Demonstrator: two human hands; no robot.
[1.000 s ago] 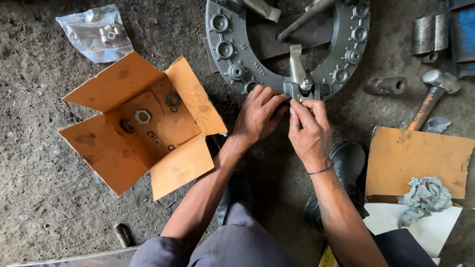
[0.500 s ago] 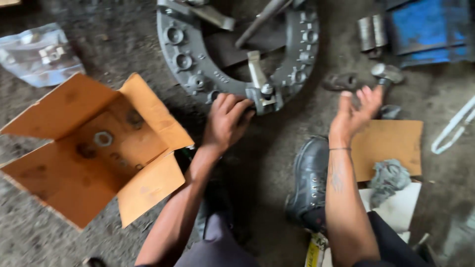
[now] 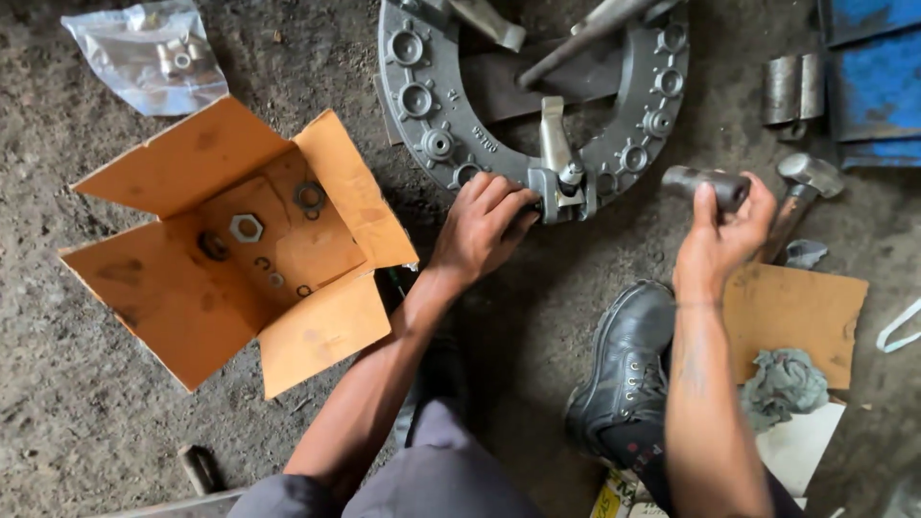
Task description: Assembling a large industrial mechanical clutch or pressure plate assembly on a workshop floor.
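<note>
Here, at the top centre of the frame, a grey cast-metal ring [image 3: 436,115] with round bosses along its band lies on the dirty concrete floor [image 3: 96,441]. The left hand [image 3: 484,225] rests on the ring's lower edge, fingers curled against the small lever bracket [image 3: 561,182] fixed there; it presses on the metal rather than closing round anything loose. To the right of centre, the right hand [image 3: 724,235] is raised off the floor and wraps its fingers around a short dark metal cylinder [image 3: 705,184], which pokes out to the left of the fist and sits apart from the ring, just beside its right end.

Just past that hand, toward the right edge, a hammer [image 3: 801,192] lies with its steel head uppermost. A flat piece of brown cardboard [image 3: 796,307] lies below it, with a crumpled grey-green rag [image 3: 787,384] at its lower edge. A black boot [image 3: 624,369] stands on the floor between the two forearms.

In the left half of the frame an open orange cardboard box [image 3: 173,288] has its flaps spread wide; a hex nut [image 3: 247,227] and several washers and small rings lie on its bottom. In the upper left corner a clear plastic bag [image 3: 144,58] holds more small metal parts. A blue metal object [image 3: 883,77] fills the upper right corner, with a short grey sleeve [image 3: 791,91] beside it.
</note>
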